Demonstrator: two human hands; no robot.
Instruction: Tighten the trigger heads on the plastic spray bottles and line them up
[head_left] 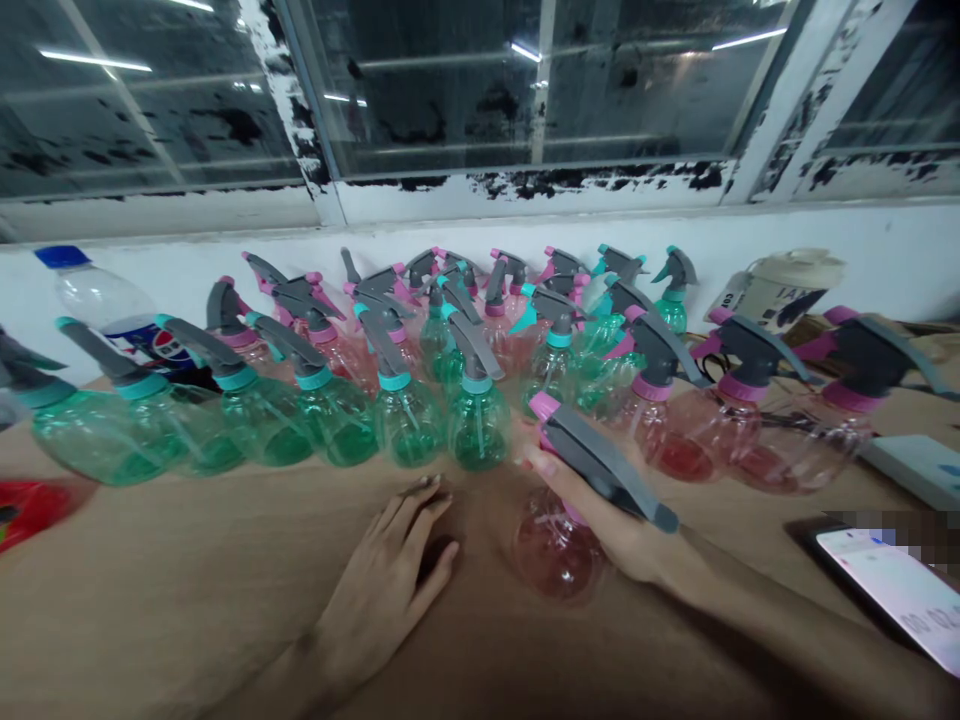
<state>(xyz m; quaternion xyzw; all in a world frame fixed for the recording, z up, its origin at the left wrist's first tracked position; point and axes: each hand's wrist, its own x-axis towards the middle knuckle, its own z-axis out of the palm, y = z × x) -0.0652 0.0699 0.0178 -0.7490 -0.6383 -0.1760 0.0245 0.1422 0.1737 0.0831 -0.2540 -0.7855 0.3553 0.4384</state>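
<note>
My right hand (611, 505) is wrapped round the neck of a pink spray bottle (559, 560) with a grey and pink trigger head. The bottle is upright, close to the table top, and its neck is partly covered by my fingers. Left of it, my left hand (397, 560) rests on the table with fingers stretched out, holding nothing. In front of that hand stands a green spray bottle (480, 425) with a teal collar, one of several in a front row. Pink spray bottles (686, 430) continue the row to the right.
Behind are more green and pink spray bottles along the white wall (465, 215). A soda bottle (112, 300) with a blue cap stands back left, a cream container (795, 285) back right. A phone (892, 590) lies right; a red item (34, 510) lies left on the wooden table (187, 600).
</note>
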